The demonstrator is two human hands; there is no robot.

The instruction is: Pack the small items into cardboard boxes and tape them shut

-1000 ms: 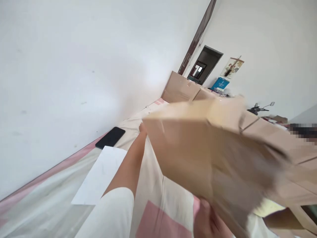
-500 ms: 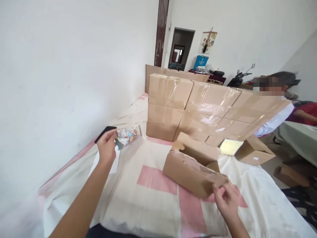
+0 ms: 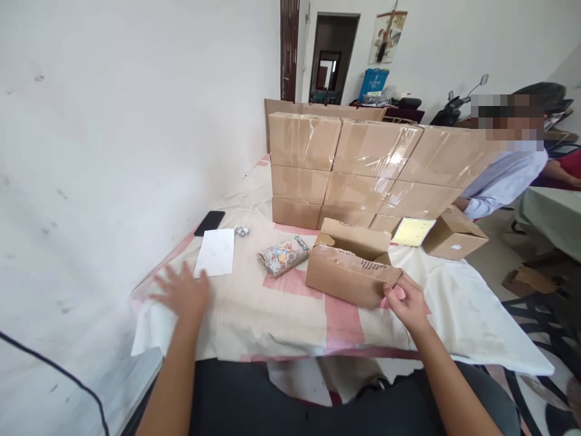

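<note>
pinching 1 open carton (image 3: 342, 281) w/ r hand (image 3: 408, 303), ctr-rt; holding l hand (image 3: 184, 293) spread wide, lower lt, nr 1 paper (image 3: 216, 251); seeing 1 bag (image 3: 282, 257) mid-frame; can't make out carton's floor.

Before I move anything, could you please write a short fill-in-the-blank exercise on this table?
The grip on the open box is the person's ____ one.
Of the phone, the paper beside it and the printed packet, the ____ lies nearest that box.
The paper is coloured ____.
The open left grip holds ____.
Missing words: right; packet; white; nothing.
</note>
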